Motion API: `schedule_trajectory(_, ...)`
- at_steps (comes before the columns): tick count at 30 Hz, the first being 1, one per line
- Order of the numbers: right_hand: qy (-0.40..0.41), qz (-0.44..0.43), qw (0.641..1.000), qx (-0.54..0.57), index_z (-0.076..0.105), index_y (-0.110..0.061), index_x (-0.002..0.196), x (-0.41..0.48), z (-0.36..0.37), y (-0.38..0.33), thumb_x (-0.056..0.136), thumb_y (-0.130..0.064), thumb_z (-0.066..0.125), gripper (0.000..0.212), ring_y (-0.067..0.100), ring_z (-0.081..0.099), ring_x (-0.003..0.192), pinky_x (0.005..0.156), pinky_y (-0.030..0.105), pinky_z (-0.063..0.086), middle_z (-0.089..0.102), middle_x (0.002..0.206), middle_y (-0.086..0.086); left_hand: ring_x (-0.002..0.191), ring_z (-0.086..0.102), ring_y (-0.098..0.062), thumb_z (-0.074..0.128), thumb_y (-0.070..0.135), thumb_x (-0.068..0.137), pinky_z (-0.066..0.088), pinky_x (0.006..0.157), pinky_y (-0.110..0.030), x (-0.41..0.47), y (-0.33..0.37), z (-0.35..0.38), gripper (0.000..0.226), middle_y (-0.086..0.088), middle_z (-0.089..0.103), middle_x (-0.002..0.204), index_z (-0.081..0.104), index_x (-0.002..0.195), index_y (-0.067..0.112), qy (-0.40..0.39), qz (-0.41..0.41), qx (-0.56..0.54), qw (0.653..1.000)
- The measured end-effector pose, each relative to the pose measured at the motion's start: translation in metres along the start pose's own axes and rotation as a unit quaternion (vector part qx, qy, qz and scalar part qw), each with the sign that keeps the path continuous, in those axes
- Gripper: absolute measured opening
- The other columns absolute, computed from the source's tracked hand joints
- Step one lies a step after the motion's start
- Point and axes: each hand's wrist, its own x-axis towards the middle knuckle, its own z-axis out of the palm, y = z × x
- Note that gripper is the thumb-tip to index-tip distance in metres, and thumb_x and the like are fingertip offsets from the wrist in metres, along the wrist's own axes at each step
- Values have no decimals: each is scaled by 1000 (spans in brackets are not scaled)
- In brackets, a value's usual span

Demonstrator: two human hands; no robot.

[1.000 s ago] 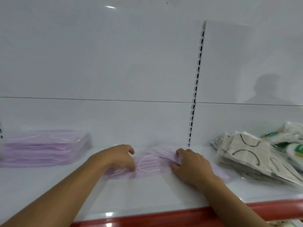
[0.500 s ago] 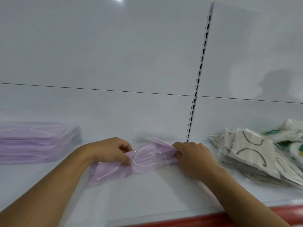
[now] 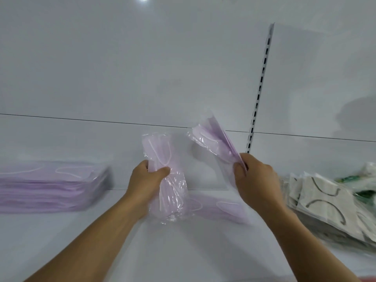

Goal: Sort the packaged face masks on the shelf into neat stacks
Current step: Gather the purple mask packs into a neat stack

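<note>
Only the head view to go on, so here's where we're at. On the far left of the shelf point(image 3: 183, 253) we've got one tidy purple stack point(image 3: 53, 186), so that part looks done. In the middle, our left hand point(image 3: 145, 180) has its fingers and thumb wrapped round a purple pack point(image 3: 162, 157), held upright above the shelf. Our right hand point(image 3: 258, 180) pinches a second purple bundle point(image 3: 215, 139) by its lower end, tilted up toward the back wall; we can't tell how many packs are in it. Under both hands, a few loose purple packs point(image 3: 221, 208) lie flat on the shelf. Over on the right, the white mask pile point(image 3: 325, 204) is a slumped mess, with green-printed packs point(image 3: 360, 180) behind it. We'd guess we're not even halfway.
</note>
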Motion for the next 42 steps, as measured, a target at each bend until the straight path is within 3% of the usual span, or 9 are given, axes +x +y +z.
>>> schedule_trajectory(6, -8, -64, 998, 9, 54, -21, 103, -17, 22, -43, 101, -27, 38, 17, 37, 58, 80, 64, 37, 39, 64, 85, 5, 101, 70, -18, 56, 35, 98, 54, 79, -32, -19, 1, 25, 27, 1, 74, 110, 61, 122, 24, -128, -8, -82, 988)
schedule_trajectory(11, -39, -103, 994, 8, 51, -25, 103, -32, 43, -60, 99, -37, 39, 18, 23, 59, 81, 72, 36, 50, 61, 93, -6, 120, 62, -16, 51, 79, 73, 47, 103, -38, -27, 4, 26, 85, -1, 67, 127, 53, 137, 23, -297, -28, -165, 940)
schedule_trajectory(16, -171, -141, 958, 179, 49, -27, 140, -44, 38, -58, 96, -27, 54, 44, 0, 48, 116, 93, 9, 39, 51, 126, -21, 91, 73, -19, 74, 35, 82, 56, 70, -24, -24, 4, 24, 39, -5, 76, 101, 68, 115, 14, -180, -58, -139, 972)
schedule_trajectory(18, -189, -135, 942, 242, 51, -30, 139, -45, 42, -52, 93, -17, 57, 49, -9, 44, 121, 104, 18, 40, 47, 134, -27, 85, 73, -22, 71, 27, 87, 54, 62, -26, -20, 2, 19, 28, -6, 76, 95, 71, 110, 10, -130, -80, -143, 978)
schedule_trajectory(24, -39, -1, 955, 295, 44, -26, 142, -46, 48, -38, 85, -22, 74, 65, 2, 36, 131, 109, 20, 27, 39, 138, -21, 93, 72, -31, 72, 12, 85, 59, 81, -39, -13, 3, 4, 29, -13, 75, 102, 70, 113, 7, -73, -65, -156, 983)
schedule_trajectory(28, -121, 112, 888, 430, 21, -32, 152, -45, 41, -34, 75, -32, 81, 98, 7, 43, 132, 108, 33, 39, 39, 148, -11, 87, 73, -29, 74, 9, 81, 60, 73, -35, -16, 14, -4, 34, -17, 74, 101, 70, 114, -1, -113, -73, -183, 974)
schedule_trajectory(32, -182, 155, 818, 523, 23, -33, 150, -45, 37, -41, 68, -25, 88, 105, 4, 63, 106, 91, 30, 51, 57, 125, -10, 97, 71, -32, 72, 15, 81, 58, 85, -43, -25, 20, -14, 40, -17, 73, 108, 68, 118, 1, -150, -73, -201, 965)
schedule_trajectory(36, -242, 116, 793, 547, 55, -18, 129, -43, 37, -53, 63, -23, 86, 74, 25, 69, 105, 95, 51, 53, 69, 117, 8, 109, 68, -31, 68, 23, 82, 54, 95, -43, -40, 21, -35, 48, -16, 70, 118, 64, 126, 5, -188, -78, -218, 955)
schedule_trajectory(42, -312, 5, 855, 414, 68, -18, 109, -31, 18, -86, 66, -21, 88, 47, 24, 71, 96, 91, 49, 56, 75, 102, 3, 110, 66, -22, 82, 24, 71, 52, 97, -33, -48, 23, -116, 52, -10, 70, 119, 70, 118, 8, -224, -33, -192, 955)
